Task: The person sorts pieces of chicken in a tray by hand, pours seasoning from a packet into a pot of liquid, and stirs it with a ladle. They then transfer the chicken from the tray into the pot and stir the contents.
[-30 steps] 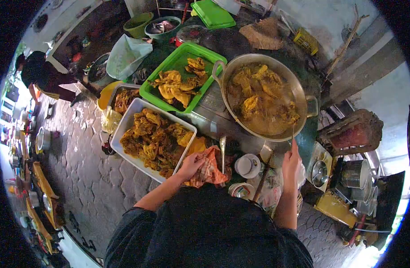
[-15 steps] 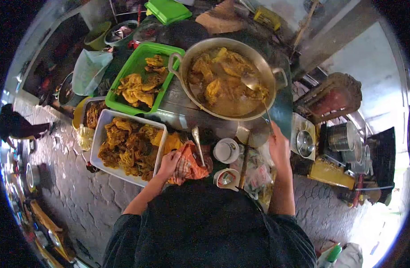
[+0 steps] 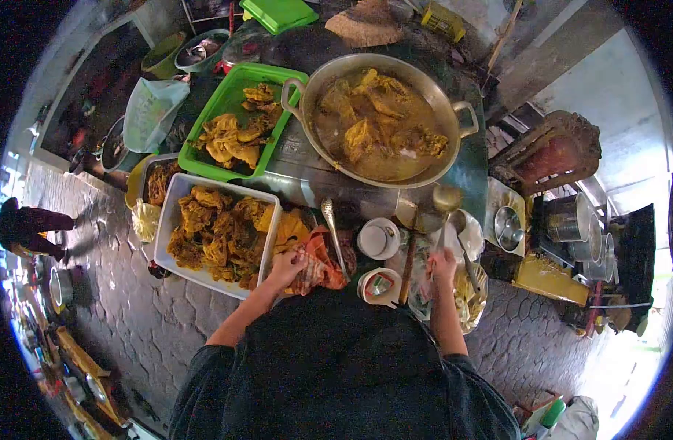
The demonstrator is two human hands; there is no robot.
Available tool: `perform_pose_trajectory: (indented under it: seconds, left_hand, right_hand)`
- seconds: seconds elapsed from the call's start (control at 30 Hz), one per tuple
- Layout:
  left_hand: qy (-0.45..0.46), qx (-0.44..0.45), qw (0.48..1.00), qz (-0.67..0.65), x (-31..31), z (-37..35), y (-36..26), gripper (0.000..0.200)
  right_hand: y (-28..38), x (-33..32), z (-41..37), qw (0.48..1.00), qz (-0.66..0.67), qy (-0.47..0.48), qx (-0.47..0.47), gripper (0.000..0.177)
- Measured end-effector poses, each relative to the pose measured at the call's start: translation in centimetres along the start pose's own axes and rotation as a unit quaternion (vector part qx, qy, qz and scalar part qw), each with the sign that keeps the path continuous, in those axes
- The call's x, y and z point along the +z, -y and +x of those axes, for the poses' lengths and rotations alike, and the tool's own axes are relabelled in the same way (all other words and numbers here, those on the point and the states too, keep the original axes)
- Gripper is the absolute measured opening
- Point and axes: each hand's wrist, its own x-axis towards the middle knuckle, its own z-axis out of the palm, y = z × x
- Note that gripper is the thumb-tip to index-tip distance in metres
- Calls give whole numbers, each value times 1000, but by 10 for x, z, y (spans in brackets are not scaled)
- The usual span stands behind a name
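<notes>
My left hand (image 3: 284,270) is closed on a crumpled orange-red cloth (image 3: 323,264), beside the white tray (image 3: 160,227) heaped with browned chicken pieces (image 3: 212,235). A metal utensil with a patterned handle (image 3: 331,224) lies against the cloth. Over the plastic bags at the right, my right hand (image 3: 443,265) is closed on something pale and blurred that I cannot make out. Just right of it rests a metal ladle (image 3: 457,220). The large two-handled pan (image 3: 318,158) holds chicken pieces (image 3: 384,99) in yellow-brown liquid.
A green tray (image 3: 223,99) with chicken stands left of the pan. Near me are a white bowl (image 3: 378,239) and a cup with a red packet (image 3: 378,287). Metal pots (image 3: 567,220) and a carved chair (image 3: 560,150) are at the right. A person (image 3: 36,227) is at far left.
My right hand has moved down from the pan's edge to over the bags, and the ladle is out of the pan. My left hand stays on the cloth. The view has shifted slightly.
</notes>
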Motion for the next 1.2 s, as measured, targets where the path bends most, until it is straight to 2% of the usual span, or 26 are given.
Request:
perform_pose_trajectory:
  seconds: [0.03,0.07,0.2,0.27,0.3,0.33,0.37,0.4,0.47,0.53,0.6,0.67,0.73,0.77,0.83,0.87,0.9,0.93,0.97,1.0,1.07,1.1,1.17,1.2]
  left_hand:
    - [42,-16,998,39,1,1,10,37]
    - [79,-58,994,54,-6,-2,-9,39]
    - [45,-28,998,-34,-17,-13,-43,36]
    - [-26,-61,998,3,-26,-19,-62,32]
    - [-28,-60,998,3,-25,-15,-49,32]
    - [-32,-16,999,11,-25,-8,-28,31]
    - [-36,29,999,19,-25,-4,-16,29]
    - [-38,29,999,19,-31,-9,-29,29]
    - [-27,-19,998,58,-48,-28,-72,31]
    - [-38,-19,998,44,-51,-33,-65,31]
    - [-48,-17,998,29,-52,-36,-65,32]
    - [-66,-52,994,74,-57,-41,-76,33]
    - [-87,-38,993,65,-58,-48,-83,34]
    - [-104,-26,993,58,-58,-51,-84,35]
    - [-109,-16,992,54,-57,-53,-77,35]
    - [-121,15,992,42,-54,-53,-66,34]
    - [-132,45,990,31,-53,-54,-63,34]
    - [-116,9,993,24,-54,-55,-60,34]
    - [-118,9,993,24,-56,-56,-61,34]
    - [-119,10,993,25,-57,-58,-63,34]
    - [-121,8,992,23,-61,-64,-72,34]
    - [-123,-11,992,21,-64,-66,-80,34]
    - [-125,-31,991,17,-67,-65,-84,35]
    - [-138,-12,989,43,-67,-64,-82,35]
  right_hand:
    - [-16,-4,7,999,31,37,8,28]
    - [-30,-7,13,995,62,73,16,14]
    - [-60,-17,22,997,47,56,39,17]
    - [-54,-20,26,973,-217,67,39,25]
    - [-50,-17,22,973,-217,68,38,25]
    - [-46,-15,16,900,-425,19,-96,29]
    - [-41,-11,9,765,-603,-32,-224,33]
    - [-20,4,-3,765,-602,-31,-226,33]
    - [23,50,-27,732,-602,-16,-319,39]
    - [4,83,-25,795,-491,100,-343,40]
    - [-5,125,-40,855,-407,232,-224,41]
    - [-38,160,-45,838,-343,300,-301,46]
    - [-68,186,-56,851,-381,279,-227,57]
    - [-88,191,-52,850,-380,280,-232,57]
    - [-133,197,-41,881,-375,250,-144,64]
    - [-145,200,-38,847,-437,237,-190,63]
    - [-128,203,-43,847,-435,238,-193,63]
    - [-111,204,-49,830,-466,254,-169,57]
    - [-96,204,-54,812,-497,269,-145,51]
    - [-116,204,-42,812,-497,270,-145,51]
    - [-187,199,-9,776,-516,314,-181,37]
    - [-161,201,-20,775,-517,316,-181,37]
    - [-99,203,-46,849,-458,221,-145,28]
    - [-79,199,-55,848,-460,222,-145,28]
